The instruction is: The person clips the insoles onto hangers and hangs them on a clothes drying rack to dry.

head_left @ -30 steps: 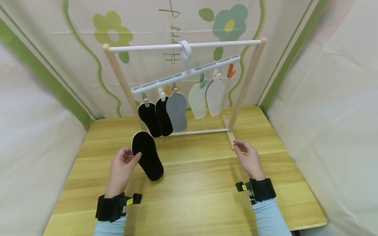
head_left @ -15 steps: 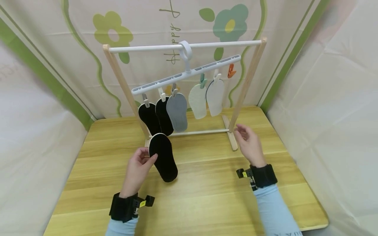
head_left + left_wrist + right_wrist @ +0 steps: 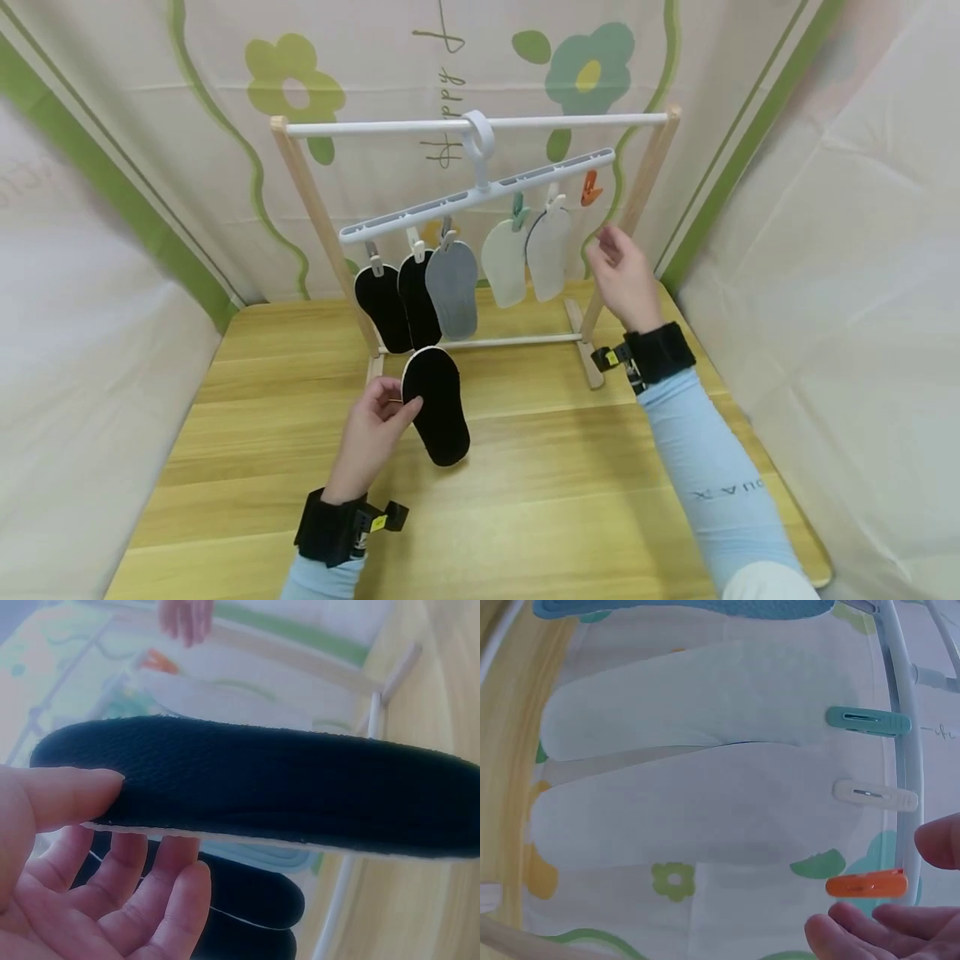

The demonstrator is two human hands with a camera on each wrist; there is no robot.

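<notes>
Pinching the black fabric insole with a pale edge (image 3: pixel 437 405) near its heel, my left hand (image 3: pixel 372 433) holds it between thumb and fingers, above the wooden table (image 3: pixel 525 500) and just in front of the rack's lower rail. My right hand (image 3: pixel 621 275) is raised with fingers loosely spread and holding nothing, close beneath the empty orange plastic clip (image 3: pixel 590 189). Left of that hand hang two white insoles (image 3: pixel 525 254) clipped to the white plastic hanger (image 3: pixel 480 193).

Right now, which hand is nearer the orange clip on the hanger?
Right. The right hand is raised just beside and below the orange clip; the left hand holds a black insole low over the table.
</notes>
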